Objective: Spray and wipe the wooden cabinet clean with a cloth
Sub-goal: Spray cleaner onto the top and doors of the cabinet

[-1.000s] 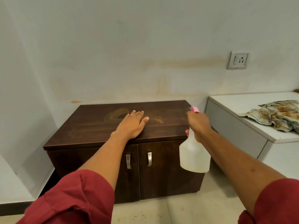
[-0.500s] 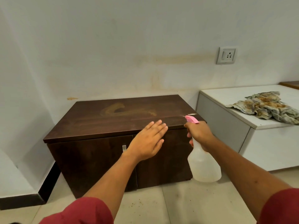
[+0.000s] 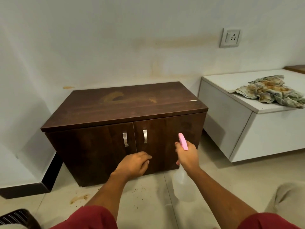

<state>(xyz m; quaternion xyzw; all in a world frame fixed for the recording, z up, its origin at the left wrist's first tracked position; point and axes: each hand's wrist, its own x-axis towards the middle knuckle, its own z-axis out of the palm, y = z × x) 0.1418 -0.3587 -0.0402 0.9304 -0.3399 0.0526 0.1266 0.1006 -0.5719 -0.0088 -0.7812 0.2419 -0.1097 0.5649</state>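
Wooden cabinet: dark brown, two doors with metal handles, set against the far wall; a tan smear is seen on the far middle of its top, and a small pale fleck near the right edge. Spray bottle: translucent body, pink trigger head, gripped at the neck by the right hand, with fingers wrapped round it and the nozzle directed at the cabinet front. Left hand: loosely curled, nothing held, hovering in front of the right door; contact with the wood cannot be told. Cloth: stained, crumpled, lying on the white desk to the right, well apart from both hands. Step judged in hand: spraying. For a good result the nozzle is best raised and aimed at the smear on the top, a light even mist laid over it, and the cloth fetched with the free left hand before the liquid runs off the edge. Floor: crumbs and a stain noted near the cabinet base.
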